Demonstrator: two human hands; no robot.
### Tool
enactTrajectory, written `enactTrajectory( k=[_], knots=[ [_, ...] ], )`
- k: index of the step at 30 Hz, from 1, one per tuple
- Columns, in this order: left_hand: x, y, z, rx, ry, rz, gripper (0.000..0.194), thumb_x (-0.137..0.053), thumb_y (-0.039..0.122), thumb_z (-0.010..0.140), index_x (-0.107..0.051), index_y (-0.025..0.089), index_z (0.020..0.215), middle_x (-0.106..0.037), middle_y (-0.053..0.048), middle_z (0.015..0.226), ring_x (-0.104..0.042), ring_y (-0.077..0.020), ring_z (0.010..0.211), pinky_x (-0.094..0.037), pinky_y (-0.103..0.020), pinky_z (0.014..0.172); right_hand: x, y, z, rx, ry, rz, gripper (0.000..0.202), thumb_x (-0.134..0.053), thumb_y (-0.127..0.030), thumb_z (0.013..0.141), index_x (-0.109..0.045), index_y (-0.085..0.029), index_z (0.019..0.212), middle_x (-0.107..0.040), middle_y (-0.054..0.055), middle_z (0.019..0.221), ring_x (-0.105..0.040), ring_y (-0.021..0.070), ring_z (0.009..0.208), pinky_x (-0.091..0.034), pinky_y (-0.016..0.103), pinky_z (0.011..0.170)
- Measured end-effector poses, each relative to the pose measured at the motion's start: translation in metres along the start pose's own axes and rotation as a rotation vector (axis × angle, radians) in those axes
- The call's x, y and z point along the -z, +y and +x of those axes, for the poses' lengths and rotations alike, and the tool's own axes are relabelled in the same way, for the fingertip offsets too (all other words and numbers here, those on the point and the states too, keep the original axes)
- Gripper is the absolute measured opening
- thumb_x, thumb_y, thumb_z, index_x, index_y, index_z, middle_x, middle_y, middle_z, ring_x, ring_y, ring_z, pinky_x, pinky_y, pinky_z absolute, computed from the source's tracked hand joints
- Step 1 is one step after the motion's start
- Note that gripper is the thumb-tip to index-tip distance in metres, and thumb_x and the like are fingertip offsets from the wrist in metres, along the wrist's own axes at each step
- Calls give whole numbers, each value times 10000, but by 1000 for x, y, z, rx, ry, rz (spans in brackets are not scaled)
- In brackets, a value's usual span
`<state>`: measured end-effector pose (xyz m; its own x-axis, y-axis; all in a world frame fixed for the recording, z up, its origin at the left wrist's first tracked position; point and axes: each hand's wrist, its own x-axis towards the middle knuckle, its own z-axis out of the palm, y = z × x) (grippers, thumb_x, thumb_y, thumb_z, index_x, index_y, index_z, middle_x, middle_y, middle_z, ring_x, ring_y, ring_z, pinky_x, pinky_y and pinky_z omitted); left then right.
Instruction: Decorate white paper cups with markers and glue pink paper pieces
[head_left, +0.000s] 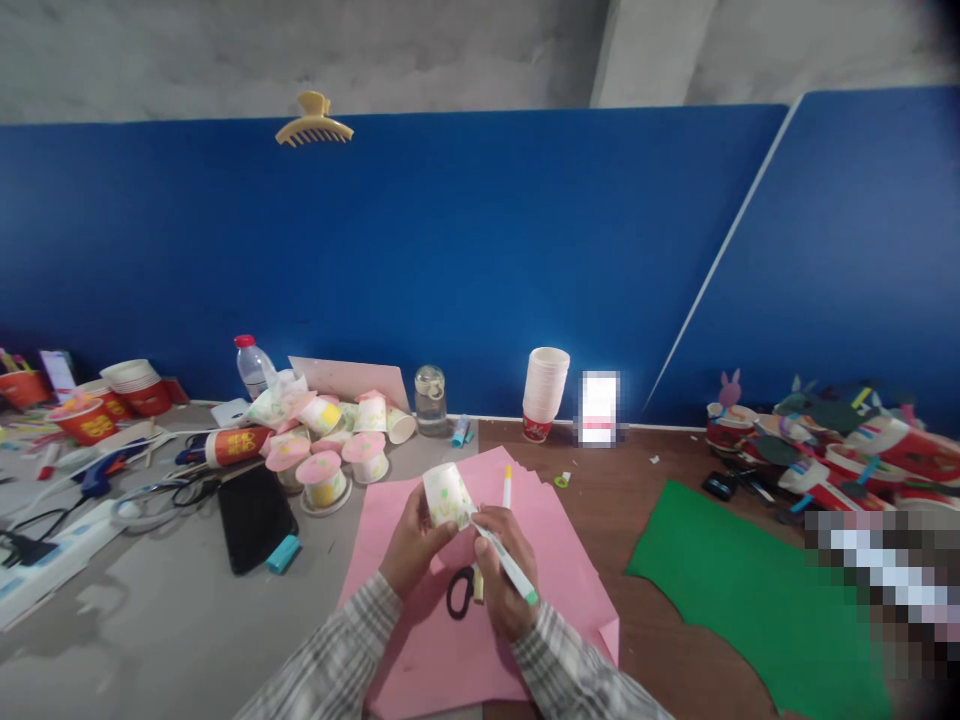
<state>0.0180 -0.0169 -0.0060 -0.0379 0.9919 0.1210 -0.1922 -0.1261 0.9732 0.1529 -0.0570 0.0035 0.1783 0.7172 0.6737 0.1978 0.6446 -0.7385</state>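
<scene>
My left hand (415, 540) holds a white paper cup (445, 492) with green and yellow marks, tilted over the pink paper (555, 570). A white marker with a green end (510, 568) is gripped in my right hand (506, 570), its tip at the cup's right side. Scissors with black handles (460, 594) lie on the pink paper below my hands, partly hidden by my right hand. Just beyond my right hand, a white marker with a yellow end (508, 486) rests on the paper.
Decorated cups with pink tops (321, 478) cluster at the left, near a black phone (256, 518) and a cyan cap (283, 554). A glass jar (430, 402) and a cup stack (545, 390) stand behind. Green paper (735, 590) and paper crafts (862, 440) lie at the right.
</scene>
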Motion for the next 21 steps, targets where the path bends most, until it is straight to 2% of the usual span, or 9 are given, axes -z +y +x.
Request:
enactTrajectory(
  k=[3,12,21],
  knots=[
    [1,-3,0,-2,-3,3,643,-774,267,459,-504,213,1040,-657,-69,984,-578,-309,953,-479,-446,802,0,-1,0,29,-77,24,225,-482,-150,739,-630,-238,884,-638,44,843,-597,254,828,-488,375,716],
    [4,-11,1,-31,-40,41,626,-760,257,506,-484,242,1067,-648,-53,1008,-581,-296,957,-494,-430,801,-2,0,2,31,-67,35,222,-493,-131,735,-638,-237,865,-653,40,802,-611,246,781,-491,372,706],
    [3,-7,0,-14,-37,60,639,-762,262,499,-477,239,1070,-646,-59,1024,-585,-292,957,-498,-424,799,-3,1,0,-3,-90,11,207,-489,-141,744,-639,-249,838,-652,30,789,-608,243,782,-489,364,711]
  ],
)
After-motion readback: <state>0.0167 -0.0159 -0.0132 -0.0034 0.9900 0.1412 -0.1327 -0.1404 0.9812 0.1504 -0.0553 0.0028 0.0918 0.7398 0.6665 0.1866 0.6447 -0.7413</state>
